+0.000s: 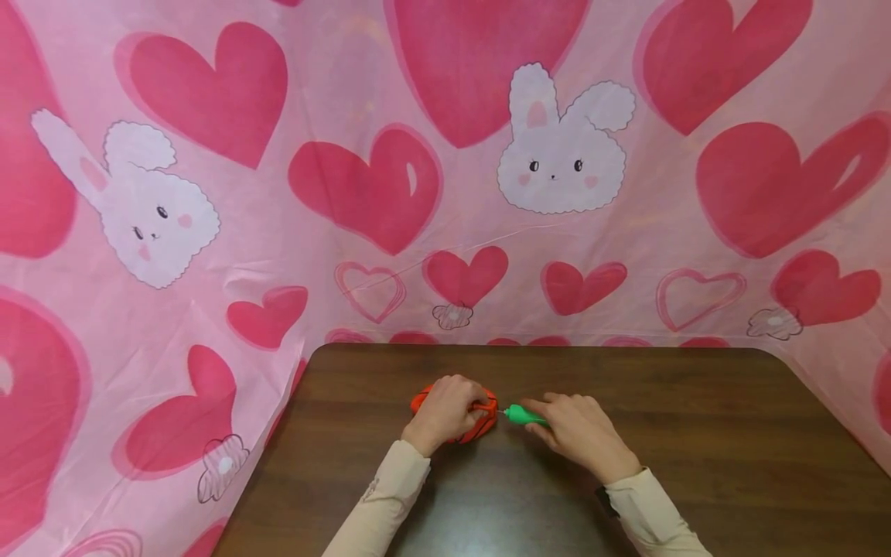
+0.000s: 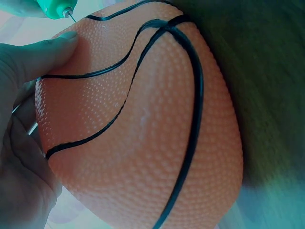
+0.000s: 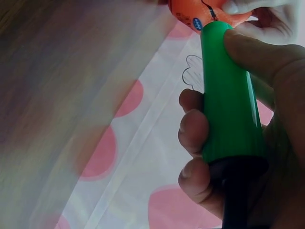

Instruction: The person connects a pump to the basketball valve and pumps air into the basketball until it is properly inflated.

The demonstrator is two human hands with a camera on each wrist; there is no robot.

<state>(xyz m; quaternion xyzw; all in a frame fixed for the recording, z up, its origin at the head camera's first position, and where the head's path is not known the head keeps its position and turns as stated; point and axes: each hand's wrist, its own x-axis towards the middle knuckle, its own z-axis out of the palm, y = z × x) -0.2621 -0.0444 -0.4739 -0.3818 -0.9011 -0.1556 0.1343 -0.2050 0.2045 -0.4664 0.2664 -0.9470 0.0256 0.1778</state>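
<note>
My left hand [image 1: 444,411] grips an orange toy basketball [image 1: 480,428] with black lines. The ball looks soft and partly deflated, its pebbled skin sagging in the left wrist view. The left thumb [image 2: 47,55] presses on its side. In my right hand [image 1: 583,435] is a green hand pump [image 3: 231,100], fingers wrapped around its barrel and a black rod at its rear end. A thin metal needle [image 2: 72,17] sticks out of the pump's tip toward the ball. Whether the needle has entered the ball, I cannot tell.
Both hands work above a dark brown wooden table [image 1: 696,433] with rounded far corners. A pink cloth [image 1: 473,224] printed with hearts and rabbits hangs behind it and along the left side. A small blue oval mark [image 3: 197,23] shows on the ball.
</note>
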